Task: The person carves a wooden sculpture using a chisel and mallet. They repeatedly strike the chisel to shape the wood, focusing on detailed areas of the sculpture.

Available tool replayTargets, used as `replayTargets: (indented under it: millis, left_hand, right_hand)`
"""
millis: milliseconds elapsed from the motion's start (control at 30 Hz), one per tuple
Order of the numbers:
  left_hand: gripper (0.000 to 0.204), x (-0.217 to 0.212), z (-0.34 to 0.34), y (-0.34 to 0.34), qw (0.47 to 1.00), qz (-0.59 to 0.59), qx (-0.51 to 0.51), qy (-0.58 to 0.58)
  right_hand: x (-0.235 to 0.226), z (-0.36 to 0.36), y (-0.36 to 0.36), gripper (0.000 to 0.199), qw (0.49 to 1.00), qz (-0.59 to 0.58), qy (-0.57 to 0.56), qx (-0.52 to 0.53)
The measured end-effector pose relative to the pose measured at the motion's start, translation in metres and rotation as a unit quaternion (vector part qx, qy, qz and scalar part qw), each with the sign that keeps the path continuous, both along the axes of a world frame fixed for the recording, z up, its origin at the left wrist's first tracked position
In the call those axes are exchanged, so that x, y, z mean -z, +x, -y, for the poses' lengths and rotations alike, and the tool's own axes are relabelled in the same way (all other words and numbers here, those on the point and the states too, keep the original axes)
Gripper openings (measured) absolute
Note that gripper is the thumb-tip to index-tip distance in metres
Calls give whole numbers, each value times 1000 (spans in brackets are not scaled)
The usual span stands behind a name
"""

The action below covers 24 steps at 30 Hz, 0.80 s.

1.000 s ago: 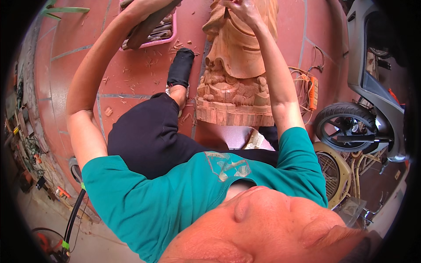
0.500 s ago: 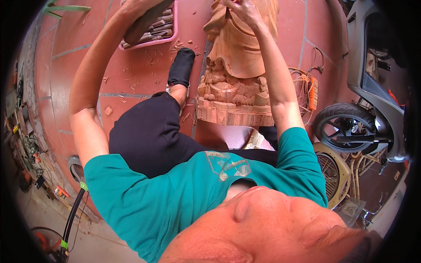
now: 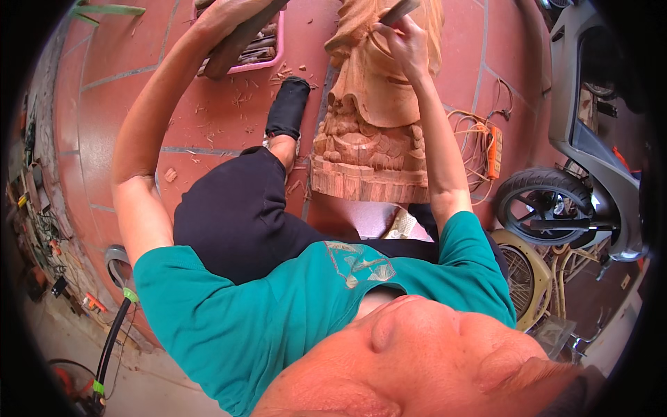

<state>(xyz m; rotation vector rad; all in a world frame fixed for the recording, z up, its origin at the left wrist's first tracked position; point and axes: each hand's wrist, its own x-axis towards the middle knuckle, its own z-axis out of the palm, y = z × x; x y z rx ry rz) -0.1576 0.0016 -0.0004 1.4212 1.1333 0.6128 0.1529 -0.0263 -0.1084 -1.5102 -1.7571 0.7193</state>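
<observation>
A carved wooden statue (image 3: pixel 389 90) lies on the tiled floor in front of me, its base end turned toward my body. My right hand (image 3: pixel 408 50) is over its robe-like folds, closed on a chisel (image 3: pixel 399 11) whose upper part slants up past the fingers. Where the chisel's tip meets the wood, I cannot make out. At the upper left my left hand (image 3: pixel 228 15) is closed round a dark wooden mallet (image 3: pixel 240 43), held above a pink basket (image 3: pixel 281 38). Several wood-handled carving tools (image 3: pixel 260 50) lie in that basket, partly hidden by the mallet.
Wood chips (image 3: pixel 240 97) litter the red tiles beside my foot (image 3: pixel 287 104). To the right are an orange power strip (image 3: pixel 495 153) with tangled cords, a grey motor scooter (image 3: pixel 590 125) and a cream-framed wheel (image 3: pixel 517 278). Assorted clutter (image 3: pixel 48 243) lines the left edge.
My right hand has come nearer to me and slightly right, with the chisel now showing above it. My left hand and the mallet have shifted a little to the right.
</observation>
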Motion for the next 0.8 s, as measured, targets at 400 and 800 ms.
replayTargets:
  millis: [400,800]
  left_hand:
    - [54,2,5,7,999,6,-2,41]
    - [62,-1,18,12,1000,-9,-14,6]
  right_hand:
    - [39,-12,7,20,931,-350,43,96]
    - [44,-15,1,13,950,-271,52,146]
